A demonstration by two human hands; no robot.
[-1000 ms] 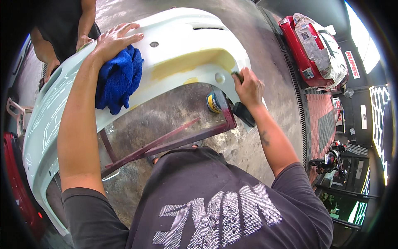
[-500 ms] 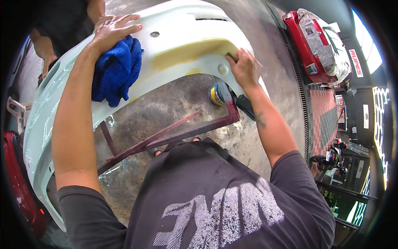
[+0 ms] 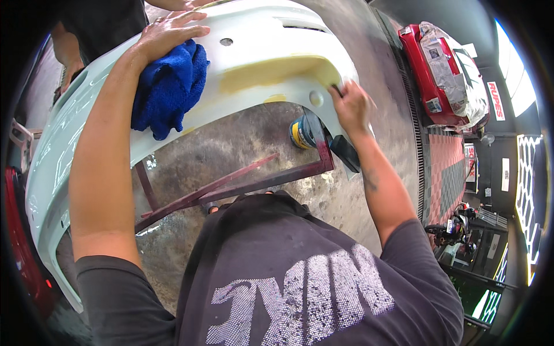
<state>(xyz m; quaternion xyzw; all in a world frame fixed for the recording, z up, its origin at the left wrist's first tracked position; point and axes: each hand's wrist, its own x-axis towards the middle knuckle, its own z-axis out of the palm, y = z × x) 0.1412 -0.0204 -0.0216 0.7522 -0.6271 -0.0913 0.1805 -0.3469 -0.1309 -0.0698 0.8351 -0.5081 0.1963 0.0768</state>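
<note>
A white car bumper [image 3: 259, 34] lies across a dark red metal stand [image 3: 254, 184] in front of me. It has a yellow filler patch [image 3: 271, 72] above its arch. My left hand [image 3: 167, 32] lies flat with fingers spread on the bumper's top, its palm pressing down a blue cloth [image 3: 167, 92] that hangs over the face. My right hand [image 3: 352, 106] is closed on a small dark sanding pad [image 3: 336, 89], which it presses against the bumper's right edge beside the filler patch.
A blue and yellow tin [image 3: 303, 131] stands under the arch by the stand. Another person [image 3: 86, 29] stands behind the bumper at top left. A red car [image 3: 444, 69] masked with paper is parked at the right. A motorbike [image 3: 456, 225] stands lower right. The floor is wet concrete.
My right hand has moved up the bumper's right edge, from near the tin to beside the yellow patch. My left hand stays on the blue cloth.
</note>
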